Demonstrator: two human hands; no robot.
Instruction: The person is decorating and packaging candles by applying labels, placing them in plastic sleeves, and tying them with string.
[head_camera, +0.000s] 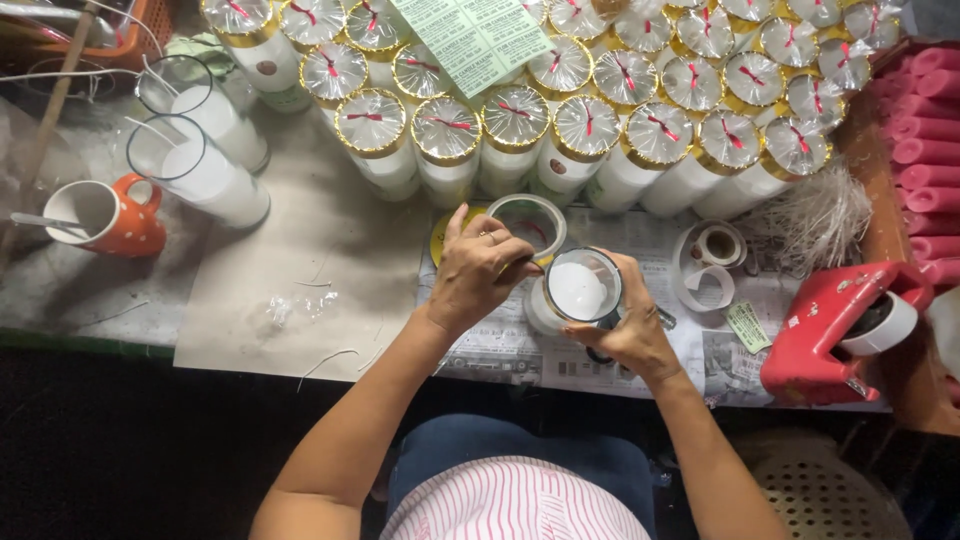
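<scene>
A tall glass candle jar (578, 290) filled with white wax stands on newspaper (700, 350) in front of me. My right hand (632, 325) wraps around its right side and holds it. My left hand (478, 272) is at the jar's left rim, fingers pinched together on something small that I cannot make out. Just behind the jar lies a roll of clear tape (530, 218).
Several wrapped candle jars (585, 130) with gold rims and red ties fill the back. Two uncovered wax jars (195, 170) and an orange mug (110, 215) stand at left. A red tape dispenser (835, 325) and pink candles (930, 150) sit at right, label sheets (475, 35) on top.
</scene>
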